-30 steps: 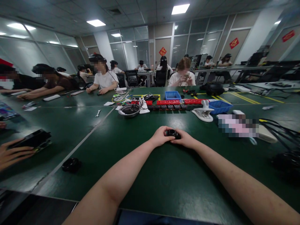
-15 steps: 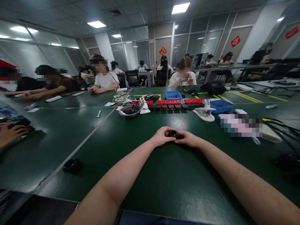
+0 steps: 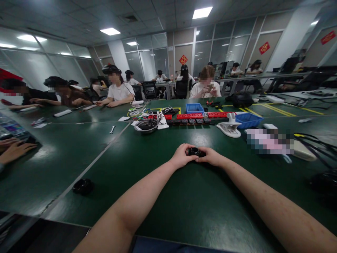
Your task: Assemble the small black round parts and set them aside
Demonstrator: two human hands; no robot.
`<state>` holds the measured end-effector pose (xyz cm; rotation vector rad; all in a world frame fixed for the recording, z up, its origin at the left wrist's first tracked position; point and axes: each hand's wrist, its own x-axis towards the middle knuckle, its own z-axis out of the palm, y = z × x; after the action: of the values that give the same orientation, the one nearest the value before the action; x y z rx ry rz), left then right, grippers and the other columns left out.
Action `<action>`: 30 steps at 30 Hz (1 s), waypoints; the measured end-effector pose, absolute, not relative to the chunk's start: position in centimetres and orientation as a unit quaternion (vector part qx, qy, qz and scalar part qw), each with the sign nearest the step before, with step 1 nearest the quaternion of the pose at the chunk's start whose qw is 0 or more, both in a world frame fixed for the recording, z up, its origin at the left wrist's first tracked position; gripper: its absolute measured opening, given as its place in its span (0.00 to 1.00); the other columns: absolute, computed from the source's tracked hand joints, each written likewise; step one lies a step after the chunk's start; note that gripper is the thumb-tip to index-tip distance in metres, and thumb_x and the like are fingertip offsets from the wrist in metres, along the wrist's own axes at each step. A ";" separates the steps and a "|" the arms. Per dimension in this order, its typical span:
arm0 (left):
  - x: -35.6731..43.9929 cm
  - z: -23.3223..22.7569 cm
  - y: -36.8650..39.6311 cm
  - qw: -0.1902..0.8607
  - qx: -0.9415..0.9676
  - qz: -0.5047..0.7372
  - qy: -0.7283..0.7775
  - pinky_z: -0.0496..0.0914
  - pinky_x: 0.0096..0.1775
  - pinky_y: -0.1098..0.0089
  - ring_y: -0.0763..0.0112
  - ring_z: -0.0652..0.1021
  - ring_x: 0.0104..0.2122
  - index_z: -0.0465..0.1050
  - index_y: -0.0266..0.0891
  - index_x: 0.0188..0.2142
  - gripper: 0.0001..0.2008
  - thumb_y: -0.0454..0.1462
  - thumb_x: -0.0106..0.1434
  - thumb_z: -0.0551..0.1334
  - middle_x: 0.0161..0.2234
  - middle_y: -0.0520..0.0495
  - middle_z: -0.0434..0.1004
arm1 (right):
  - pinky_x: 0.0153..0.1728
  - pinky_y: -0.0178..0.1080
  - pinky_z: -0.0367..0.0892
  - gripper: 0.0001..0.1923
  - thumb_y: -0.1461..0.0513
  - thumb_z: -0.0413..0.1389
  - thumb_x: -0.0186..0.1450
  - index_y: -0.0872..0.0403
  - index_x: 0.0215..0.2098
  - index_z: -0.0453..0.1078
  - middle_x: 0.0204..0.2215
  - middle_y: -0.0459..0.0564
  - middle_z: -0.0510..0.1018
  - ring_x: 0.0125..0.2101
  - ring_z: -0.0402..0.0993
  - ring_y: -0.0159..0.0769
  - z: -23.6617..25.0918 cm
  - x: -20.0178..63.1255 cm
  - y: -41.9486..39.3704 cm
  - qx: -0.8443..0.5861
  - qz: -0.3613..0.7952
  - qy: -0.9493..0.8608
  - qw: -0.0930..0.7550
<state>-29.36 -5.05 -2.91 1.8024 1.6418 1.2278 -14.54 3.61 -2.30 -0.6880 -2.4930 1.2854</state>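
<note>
Both my hands close around a small black object (image 3: 194, 151) with a round, ring-like top, on or just above the green table; I cannot tell its kind. My left hand (image 3: 182, 156) grips it from the left, thumb at the front and fingers curled over the far side. From the right, my right hand (image 3: 212, 156) grips the same object, its thumb near the left thumb. The fingers hide much of the object's sides. Farther left, well apart from my hands, lies another black ring-shaped thing (image 3: 83, 186) on the table.
Beyond my hands stand a metal bowl (image 3: 146, 126) with dark contents, a white clamp-like stand (image 3: 228, 128), a red power strip (image 3: 189, 115) and blue bins (image 3: 249, 120). A wrench (image 3: 112, 129) lies at left. Another person's hand (image 3: 19, 151) rests at the far left; cables (image 3: 316, 140) run at right.
My hands keep hold of the black object with almost the same grip. The camera view has shifted slightly. At the far left, the other person's hand has moved a little.
</note>
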 end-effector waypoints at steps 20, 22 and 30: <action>-29.8 -3.0 -4.9 0.190 0.642 0.445 0.595 0.62 0.29 0.74 0.77 0.65 0.26 0.65 0.36 0.39 0.22 0.40 0.44 0.63 0.33 0.48 0.64 | 0.34 0.38 0.58 0.28 0.52 0.57 0.46 0.55 0.42 0.60 0.37 0.52 0.69 0.36 0.65 0.40 -2.6 -15.4 2.2 -0.273 0.239 -0.913 0.185; -30.3 -2.9 -4.9 0.217 0.653 0.437 0.579 0.61 0.27 0.75 0.78 0.65 0.24 0.65 0.37 0.40 0.22 0.41 0.44 0.63 0.33 0.49 0.65 | 0.39 0.38 0.58 0.30 0.55 0.57 0.48 0.54 0.47 0.56 0.41 0.51 0.67 0.40 0.63 0.38 -2.2 -14.7 2.8 -0.199 0.326 -0.910 0.163; -31.0 -2.5 -4.6 0.284 0.666 0.422 0.545 0.59 0.24 0.77 0.81 0.61 0.21 0.66 0.36 0.42 0.24 0.40 0.43 0.64 0.28 0.50 0.66 | 0.40 0.37 0.58 0.19 0.61 0.54 0.51 0.57 0.42 0.63 0.38 0.49 0.70 0.38 0.65 0.36 -1.7 -14.3 3.6 -0.153 0.458 -0.868 0.117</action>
<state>-30.99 -4.61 -2.55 1.7827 1.4598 1.1306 -14.33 3.58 -1.71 -0.4486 -2.5401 1.3391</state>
